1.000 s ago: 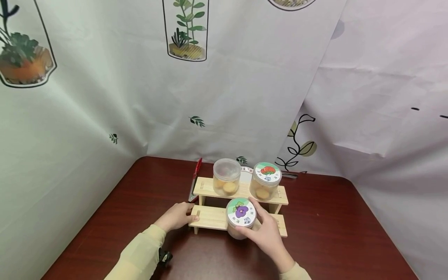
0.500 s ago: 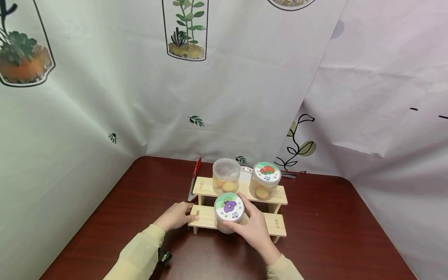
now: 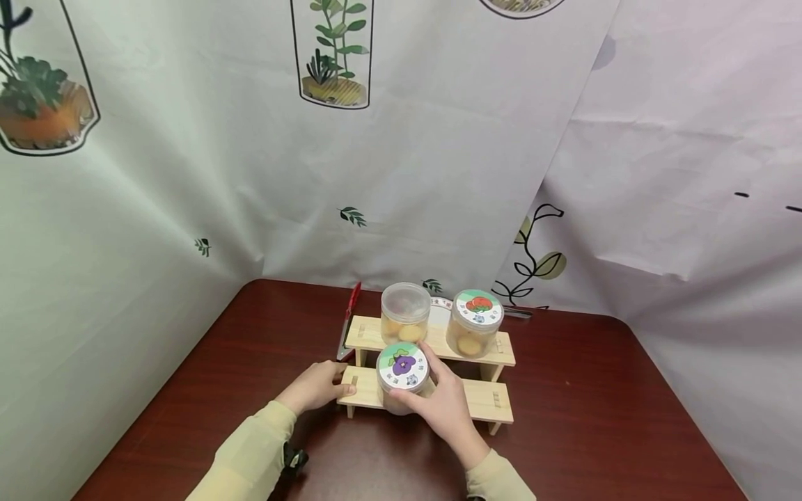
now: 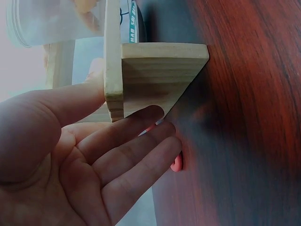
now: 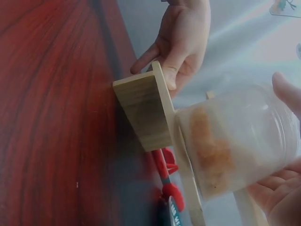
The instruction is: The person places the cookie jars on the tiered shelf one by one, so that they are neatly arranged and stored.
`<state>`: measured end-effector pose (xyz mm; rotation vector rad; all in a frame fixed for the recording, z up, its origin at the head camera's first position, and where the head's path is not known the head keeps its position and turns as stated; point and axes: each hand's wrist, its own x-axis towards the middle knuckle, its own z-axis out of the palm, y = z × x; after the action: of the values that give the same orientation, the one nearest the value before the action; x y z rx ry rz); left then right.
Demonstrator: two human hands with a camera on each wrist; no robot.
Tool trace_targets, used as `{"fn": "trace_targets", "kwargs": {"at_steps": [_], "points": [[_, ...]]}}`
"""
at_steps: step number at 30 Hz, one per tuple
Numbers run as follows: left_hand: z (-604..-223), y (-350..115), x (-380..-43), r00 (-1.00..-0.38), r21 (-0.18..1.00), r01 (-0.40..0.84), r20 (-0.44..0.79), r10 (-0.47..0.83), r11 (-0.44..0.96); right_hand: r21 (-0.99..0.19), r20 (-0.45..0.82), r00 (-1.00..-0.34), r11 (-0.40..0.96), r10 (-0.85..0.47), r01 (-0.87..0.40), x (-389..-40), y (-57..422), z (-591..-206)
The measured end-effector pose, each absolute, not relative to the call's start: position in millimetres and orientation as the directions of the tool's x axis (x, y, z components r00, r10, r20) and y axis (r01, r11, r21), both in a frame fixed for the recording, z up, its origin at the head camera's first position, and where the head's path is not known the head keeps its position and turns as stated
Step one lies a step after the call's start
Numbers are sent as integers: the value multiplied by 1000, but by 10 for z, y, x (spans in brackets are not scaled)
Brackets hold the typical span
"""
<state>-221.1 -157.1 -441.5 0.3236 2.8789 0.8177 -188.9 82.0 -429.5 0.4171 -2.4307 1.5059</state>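
Note:
A two-step wooden display rack (image 3: 482,400) stands on the table. My right hand (image 3: 446,407) grips a clear plastic jar (image 3: 402,369) whose lid shows a purple eggplant picture, thumb on the near side and fingers on the far side. This jar is over the left half of the lower step, its base right at the board in the right wrist view, with orange-brown pieces (image 5: 209,146) inside. At the step's left end my left hand (image 3: 316,387) holds the rack, thumb on top of the board and fingers (image 4: 136,125) under its edge by the leg.
On the upper step stand a jar with a plain clear lid (image 3: 406,313) and a jar with a tomato-picture lid (image 3: 476,323), both with round yellow pieces inside. Behind the rack are a red-handled tool (image 3: 354,299) and a partly hidden white plate (image 3: 441,309). Printed cloth (image 3: 401,174) surrounds the table.
My right hand has moved the eggplant-lid jar leftward along the lower step and slightly back. My left hand stays on the rack's left end.

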Motion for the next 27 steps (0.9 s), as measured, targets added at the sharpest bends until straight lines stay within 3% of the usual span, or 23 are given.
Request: {"fn": "trace_targets", "kwargs": {"at_steps": [27], "points": [[-4434,-1578,-2229,-969,542,150,-87,232,827,-815,328,-927,442,-184,-376,-1861,920,-4262]]}}
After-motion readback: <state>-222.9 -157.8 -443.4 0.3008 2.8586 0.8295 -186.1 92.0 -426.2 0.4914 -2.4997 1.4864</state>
